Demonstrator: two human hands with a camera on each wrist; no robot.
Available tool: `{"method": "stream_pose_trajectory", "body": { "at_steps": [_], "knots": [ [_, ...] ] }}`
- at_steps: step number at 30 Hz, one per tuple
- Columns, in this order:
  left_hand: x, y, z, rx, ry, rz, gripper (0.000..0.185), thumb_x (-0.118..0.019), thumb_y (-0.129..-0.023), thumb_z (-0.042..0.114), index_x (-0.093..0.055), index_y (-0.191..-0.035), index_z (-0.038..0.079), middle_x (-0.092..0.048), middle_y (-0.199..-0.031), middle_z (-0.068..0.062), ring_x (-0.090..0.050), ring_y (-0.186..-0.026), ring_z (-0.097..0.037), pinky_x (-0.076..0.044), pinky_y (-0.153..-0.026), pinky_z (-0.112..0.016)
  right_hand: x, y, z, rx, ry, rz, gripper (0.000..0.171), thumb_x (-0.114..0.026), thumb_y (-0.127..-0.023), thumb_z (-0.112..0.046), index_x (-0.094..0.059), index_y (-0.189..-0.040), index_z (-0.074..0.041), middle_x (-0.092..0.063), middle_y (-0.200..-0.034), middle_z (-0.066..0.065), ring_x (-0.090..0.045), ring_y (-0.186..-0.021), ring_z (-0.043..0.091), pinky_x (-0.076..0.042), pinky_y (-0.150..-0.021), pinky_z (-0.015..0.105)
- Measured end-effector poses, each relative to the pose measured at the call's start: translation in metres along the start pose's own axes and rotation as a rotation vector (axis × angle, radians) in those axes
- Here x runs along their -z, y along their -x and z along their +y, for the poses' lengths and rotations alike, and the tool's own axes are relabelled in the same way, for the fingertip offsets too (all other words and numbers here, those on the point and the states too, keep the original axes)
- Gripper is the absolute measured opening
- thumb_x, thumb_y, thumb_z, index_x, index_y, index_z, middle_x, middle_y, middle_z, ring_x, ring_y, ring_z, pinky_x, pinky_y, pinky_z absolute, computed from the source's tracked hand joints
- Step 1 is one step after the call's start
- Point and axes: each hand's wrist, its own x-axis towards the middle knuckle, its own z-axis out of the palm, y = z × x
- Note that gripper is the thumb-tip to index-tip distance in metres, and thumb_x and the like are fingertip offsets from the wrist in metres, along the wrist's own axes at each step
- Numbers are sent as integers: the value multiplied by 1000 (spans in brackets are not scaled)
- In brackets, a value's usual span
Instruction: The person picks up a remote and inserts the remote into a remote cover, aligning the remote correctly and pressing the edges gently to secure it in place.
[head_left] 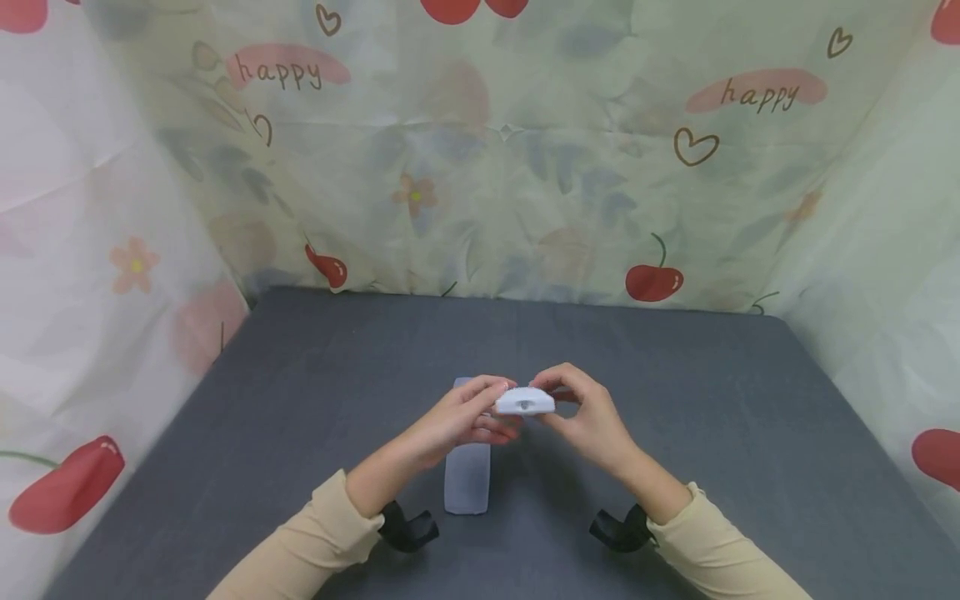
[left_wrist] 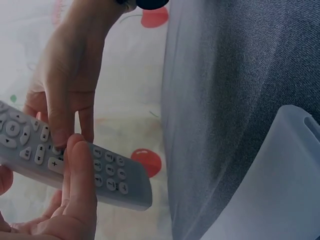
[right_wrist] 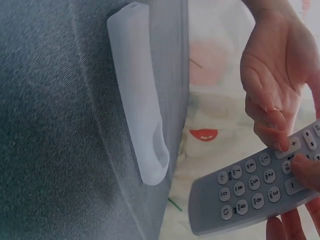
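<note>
A white remote control (head_left: 525, 402) is held up above the table between both hands, its end towards the head camera. My left hand (head_left: 463, 414) grips it from the left; in the left wrist view its fingers (left_wrist: 81, 170) cross the button face. From the other side my right hand (head_left: 592, 421) pinches the remote, its thumb (right_wrist: 306, 172) lying on the buttons in the right wrist view. Number keys show towards one end. Below and partly behind the left hand, a translucent whitish sleeve-like cover (head_left: 467, 487) lies on the table, with an oval opening near one end.
The dark grey cloth-covered table (head_left: 337, 400) stretches out on all sides. Patterned curtains (head_left: 510, 208) with cherries and hearts enclose the back and both sides. Black straps (head_left: 408, 529) are worn at both wrists, beside the beige sleeves (head_left: 300, 537).
</note>
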Motion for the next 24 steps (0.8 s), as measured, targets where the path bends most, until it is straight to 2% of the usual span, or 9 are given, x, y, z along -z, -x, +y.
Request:
{"method": "stream_pose_trajectory", "body": {
  "at_steps": [4, 12, 15, 20, 24],
  "knots": [
    [2, 0, -1, 14, -20, 21, 46, -48, -97, 32, -41, -135, 7, -59, -111, -13, -65, -85, -12, -54, -83, -31, -1, 0, 0, 35, 35, -6, 34, -75, -70, 9, -62, -98, -7, -62, -95, 6, -60, -90, 17, -55, -80, 38],
    [4, 1, -1, 14, -60, 49, 46, -54, -95, 25, -40, -135, 10, -57, -123, -21, -65, -94, -17, -53, -88, -35, -3, -1, 0, 35, 172, -32, 37, -77, -69, 6, -62, -100, -7, -58, -102, 7, -57, -96, 21, -54, -82, 41],
    [4, 0, -2, 4, -61, 62, 47, -56, -94, 21, -38, -136, 9, -57, -124, -22, -65, -95, -17, -52, -89, -37, -4, -1, 0, -15, 198, -40, 42, -78, -68, 5, -60, -104, -6, -54, -103, 9, -55, -96, 22, -54, -82, 42],
    [3, -1, -5, -17, -70, 98, 50, -59, -92, 17, -37, -136, 10, -57, -123, -22, -64, -96, -16, -53, -86, -37, -5, -1, 2, -146, 197, -68, 57, -77, -70, 3, -51, -119, -5, -52, -105, 14, -58, -88, 20, -55, -78, 36],
    [3, -2, -7, -33, -74, 114, 51, -60, -91, 17, -36, -136, 11, -56, -122, -22, -64, -94, -17, -54, -85, -38, -4, -2, 4, -250, 92, -130, 60, -72, -77, 2, -41, -128, -6, -58, -106, 15, -65, -83, 21, -56, -75, 33]
  ]
}}
